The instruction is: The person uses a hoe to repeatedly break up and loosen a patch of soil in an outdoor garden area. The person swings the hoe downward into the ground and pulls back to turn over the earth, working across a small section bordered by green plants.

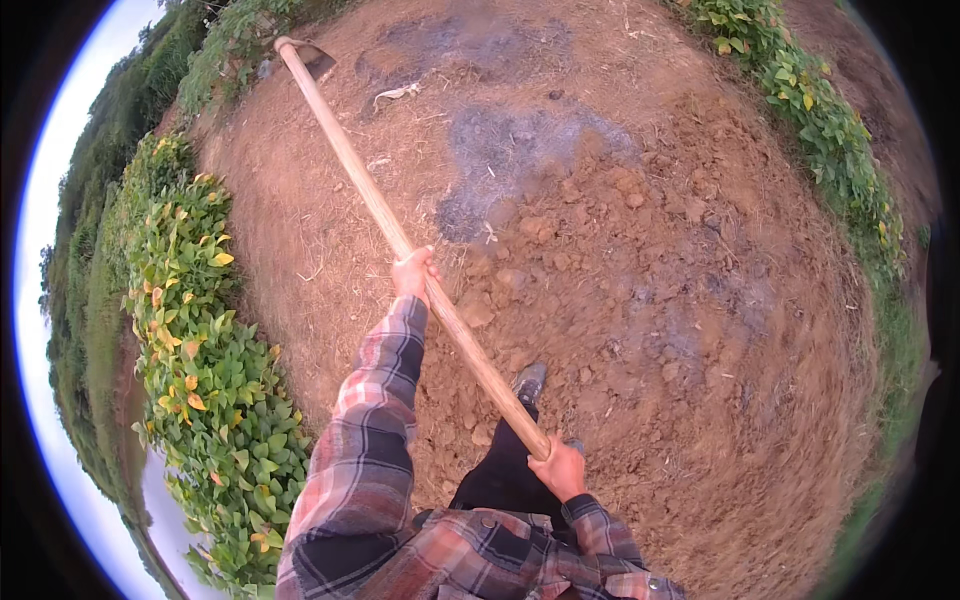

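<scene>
A hoe with a long wooden handle [352, 165] runs slantwise across the view. Its dark metal blade [316, 61] is at the upper left, over or near the bare soil; whether it touches the ground I cannot tell. My left hand [413, 274] is closed around the middle of the handle. The butt end of the handle is in my right hand [560, 469], close to my body. Loose, broken clods of brown soil [600, 247] lie in front and to the right, with patches of grey ash [510, 150] among them.
Leafy plants with some yellow leaves [217, 375] line the left side. Another row of green plants [817, 112] borders the right. My shoe [531, 381] stands on the clods below the handle. A pale dry husk or scrap [397, 93] lies near the upper ash. Water shows at the lower left.
</scene>
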`<state>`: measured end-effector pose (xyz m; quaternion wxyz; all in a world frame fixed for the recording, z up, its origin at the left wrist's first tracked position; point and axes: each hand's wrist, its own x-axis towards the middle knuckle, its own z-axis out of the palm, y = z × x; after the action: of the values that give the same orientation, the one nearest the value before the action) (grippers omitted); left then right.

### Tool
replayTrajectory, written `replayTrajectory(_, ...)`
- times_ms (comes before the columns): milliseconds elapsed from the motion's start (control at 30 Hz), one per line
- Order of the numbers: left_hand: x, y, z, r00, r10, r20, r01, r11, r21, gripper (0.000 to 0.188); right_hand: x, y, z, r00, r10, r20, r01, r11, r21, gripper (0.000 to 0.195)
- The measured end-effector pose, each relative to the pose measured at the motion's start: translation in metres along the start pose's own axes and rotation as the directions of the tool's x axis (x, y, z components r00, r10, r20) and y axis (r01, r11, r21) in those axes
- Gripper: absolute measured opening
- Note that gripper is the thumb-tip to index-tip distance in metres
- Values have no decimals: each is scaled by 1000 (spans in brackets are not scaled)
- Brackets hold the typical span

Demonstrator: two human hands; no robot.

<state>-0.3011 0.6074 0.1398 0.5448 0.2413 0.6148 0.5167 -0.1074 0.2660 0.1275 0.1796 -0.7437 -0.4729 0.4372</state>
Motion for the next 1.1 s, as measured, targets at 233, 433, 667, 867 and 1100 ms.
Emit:
replayTrajectory(233, -158, -288, -7, 707, -691, -150, 703, 710, 45, 14, -108, -40, -172, 863, 473, 177, -396, 852, -343, 34)
replayTrajectory(433, -69, -199, 89, 698, -692, 184, 707, 626, -329, 17, -37, -119, -277, 979, 124, -159, -185, 866, -464, 38)
replayTrajectory(667, -43, -255, -8, 658, -728, 193, 751, 617, -235, 19, -116, -51, -205, 933, 349, 87, -206, 717, -666, 39)
replayTrajectory(867, -239, -279, -41, 481, -858, 181, 876, 471, -102, 15, -298, 160, -115, 784, 621, 27, -511, 669, -540, 32)
replayTrajectory(1100, -195, -236, -53, 633, -765, 120, 770, 638, 12, 16, -292, 263, -37, 836, 527, -152, -539, 739, -404, 39)
